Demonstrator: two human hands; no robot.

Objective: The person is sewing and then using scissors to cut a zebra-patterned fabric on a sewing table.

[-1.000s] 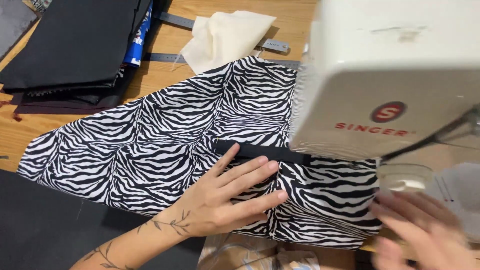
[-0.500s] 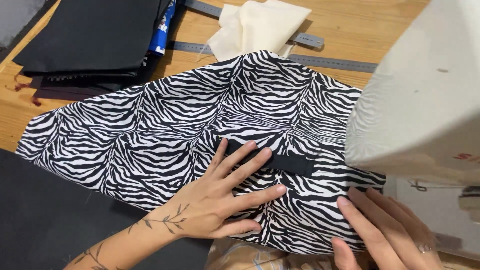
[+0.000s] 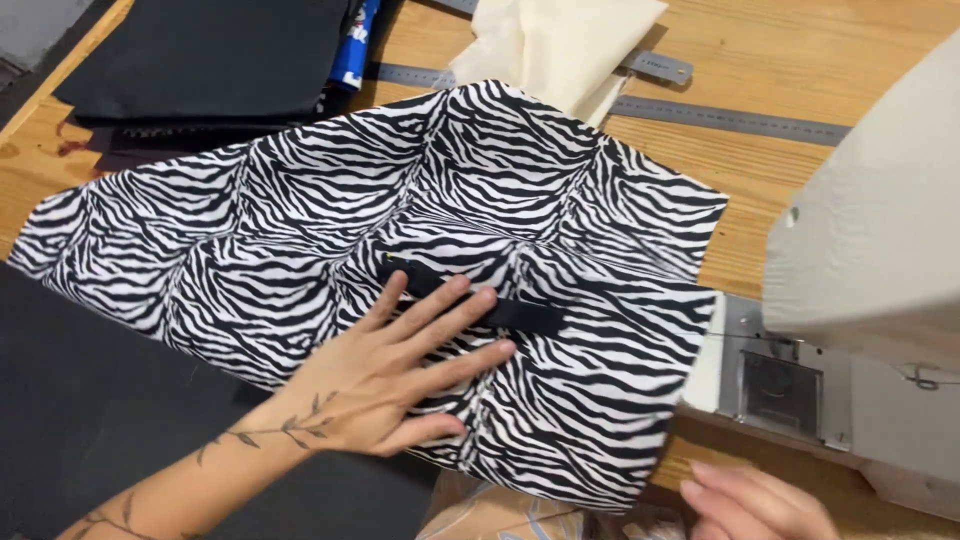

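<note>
Pressing my left hand (image 3: 385, 385) flat, fingers spread and open, I pin the zebra-print fabric (image 3: 400, 260) to the tabletop (image 3: 790, 160), my fingertips overlapping the black strap (image 3: 480, 300) that lies across the cloth's middle. My right hand (image 3: 755, 500) hovers at the near right edge, fingers loosely extended and holding nothing, just beside the fabric's near corner. The cloth's right edge lies against the bed of the white sewing machine (image 3: 870, 260), close to its metal needle plate (image 3: 780, 375). As I judge it, doing this well means keeping the palm's pressure even so the strap sits square on the panel, smoothing creases outward, and keeping the edge straight along the plate. Farther off lie black cloth (image 3: 210, 55), cream cloth (image 3: 560, 45) and a steel ruler (image 3: 730, 118).
</note>
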